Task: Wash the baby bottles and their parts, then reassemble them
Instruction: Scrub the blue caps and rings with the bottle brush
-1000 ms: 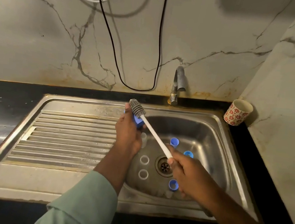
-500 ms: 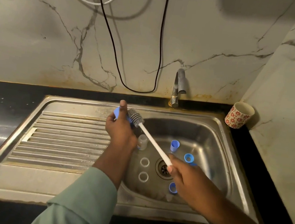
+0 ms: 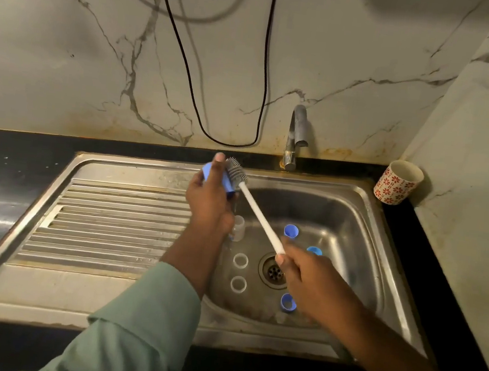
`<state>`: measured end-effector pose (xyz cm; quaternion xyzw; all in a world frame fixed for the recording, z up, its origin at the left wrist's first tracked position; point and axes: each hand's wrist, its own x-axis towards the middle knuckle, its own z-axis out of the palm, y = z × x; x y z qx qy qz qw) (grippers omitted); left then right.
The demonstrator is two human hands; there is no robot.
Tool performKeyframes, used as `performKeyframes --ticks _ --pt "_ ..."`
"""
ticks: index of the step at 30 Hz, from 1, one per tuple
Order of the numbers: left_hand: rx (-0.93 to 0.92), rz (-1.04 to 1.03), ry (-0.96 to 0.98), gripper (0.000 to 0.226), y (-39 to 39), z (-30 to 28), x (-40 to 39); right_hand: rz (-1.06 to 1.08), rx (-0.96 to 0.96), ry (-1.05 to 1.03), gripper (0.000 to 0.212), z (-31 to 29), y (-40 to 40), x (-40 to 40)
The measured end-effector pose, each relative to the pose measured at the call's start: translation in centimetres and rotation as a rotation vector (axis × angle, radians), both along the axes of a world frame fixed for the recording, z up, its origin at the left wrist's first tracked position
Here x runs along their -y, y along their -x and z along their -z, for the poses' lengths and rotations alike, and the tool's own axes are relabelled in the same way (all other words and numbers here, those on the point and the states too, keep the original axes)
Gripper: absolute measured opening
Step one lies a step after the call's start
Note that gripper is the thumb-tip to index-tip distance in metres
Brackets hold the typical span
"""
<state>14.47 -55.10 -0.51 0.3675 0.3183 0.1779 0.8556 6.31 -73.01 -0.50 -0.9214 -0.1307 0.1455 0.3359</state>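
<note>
My left hand [image 3: 209, 204] grips a blue bottle part [image 3: 207, 171] above the sink's left rim. My right hand [image 3: 305, 279] holds the white handle of a bottle brush [image 3: 256, 214], whose grey bristle head [image 3: 236, 170] lies against the blue part. In the sink basin [image 3: 348, 227] lie two clear rings [image 3: 240, 260] [image 3: 238, 284], a clear bottle piece [image 3: 238, 229] partly behind my left wrist, and three blue caps [image 3: 290, 231] [image 3: 314, 250] [image 3: 287, 302].
A metal tap [image 3: 297, 133] stands behind the basin. The ribbed draining board [image 3: 104, 224] lies to the left. A red-patterned cup [image 3: 397, 182] sits on the black counter at the right corner. Black and white cables [image 3: 189, 72] hang on the marble wall.
My left hand with the blue part rose and shifted left towards the sink's rim. The brush head followed it and stays against the part.
</note>
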Motion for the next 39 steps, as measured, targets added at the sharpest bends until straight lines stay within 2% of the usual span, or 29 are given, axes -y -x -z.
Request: performKeyframes --ticks 2,4,6,10,14,17,20,24,27,30,34,37,39 --pt "-0.005 -0.037 -0.004 0.052 -0.2 0.0 -0.8 -0.014 -0.007 -0.004 0.032 -0.3 0.9 0.3" --pt "-0.066 0.039 -0.151 0.046 0.1 0.7 0.7 0.045 -0.026 -0.027 0.028 -0.5 -0.3 0.1" --pt "-0.082 0.059 -0.201 0.035 0.3 1.0 2.0 0.100 -0.057 -0.054 0.026 -0.6 -1.0 -0.1" --pt "-0.118 -0.067 -0.090 0.031 -0.4 0.9 0.3 0.008 -0.006 0.009 0.021 0.1 1.0 0.1" --pt "-0.171 0.056 -0.198 0.052 0.2 1.6 1.8 0.080 -0.044 -0.067 0.019 0.0 0.1 -0.8" --pt "-0.108 0.051 -0.071 0.042 -0.1 0.7 -0.2 0.041 -0.007 -0.057 0.025 0.5 1.3 -0.6" --pt "-0.068 0.091 -0.032 0.057 0.3 1.3 0.1 0.057 -0.059 -0.094 0.017 0.2 1.4 -0.7" --pt "-0.070 0.020 0.011 0.044 0.2 1.2 0.3 0.062 -0.059 -0.071 0.017 -0.1 0.7 -1.0" --pt "-0.105 -0.006 -0.070 0.032 0.0 1.4 -0.6 -0.003 -0.040 -0.030 0.019 -0.3 1.9 -0.2" --pt "-0.159 0.038 -0.173 0.037 0.6 1.5 1.2 0.061 -0.050 -0.071 0.021 -0.7 0.6 -0.7" --pt "-0.095 -0.086 -0.045 0.056 0.3 0.8 -0.4 0.017 -0.043 -0.061 0.021 -0.2 1.7 -0.3" --pt "-0.109 -0.029 -0.095 0.044 0.8 1.4 1.0 0.052 -0.082 -0.091 0.018 -0.4 1.1 -0.2" --pt "-0.106 -0.025 -0.055 0.037 0.8 1.5 1.7 0.065 -0.074 -0.092 0.019 -0.5 0.3 -0.6"
